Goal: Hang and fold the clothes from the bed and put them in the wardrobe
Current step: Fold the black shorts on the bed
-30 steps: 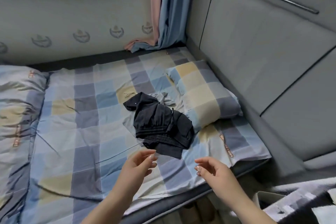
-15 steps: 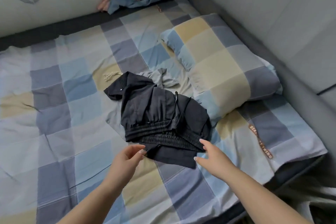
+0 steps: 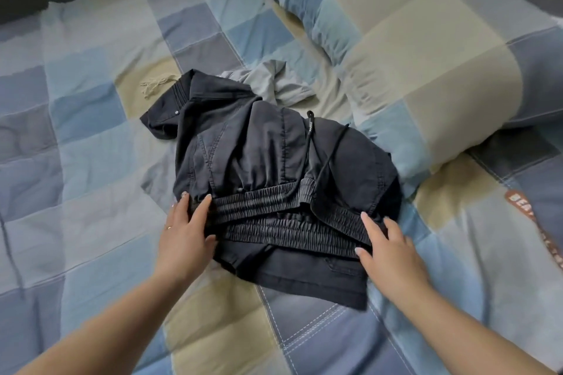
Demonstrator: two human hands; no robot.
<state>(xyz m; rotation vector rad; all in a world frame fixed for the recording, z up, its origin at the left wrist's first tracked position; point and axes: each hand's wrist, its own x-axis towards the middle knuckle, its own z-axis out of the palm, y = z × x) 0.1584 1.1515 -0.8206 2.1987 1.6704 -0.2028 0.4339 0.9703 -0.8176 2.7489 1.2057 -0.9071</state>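
So the bed [image 3: 91, 137] is covered in a quilted patchwork sheet, blue, grey and tan squares, with a matching plump pillow [image 3: 420, 49] at the upper right. A dark strip runs along the top left edge, hard to say what it is. Mid-bed sits a crumpled pile of black clothes [image 3: 259, 143], soft washed cotton by the look, with ribbed elastic waistbands [image 3: 274, 216] and a thin drawstring. A grey garment [image 3: 274, 79] pokes out behind, mostly hidden. The left hand [image 3: 182, 240] rests on the pile's left edge, fingers straight and slightly spread. The right hand [image 3: 393, 256] touches the waistband's right end, fingers straight and spread too. Orange lettering at the right is cut off.
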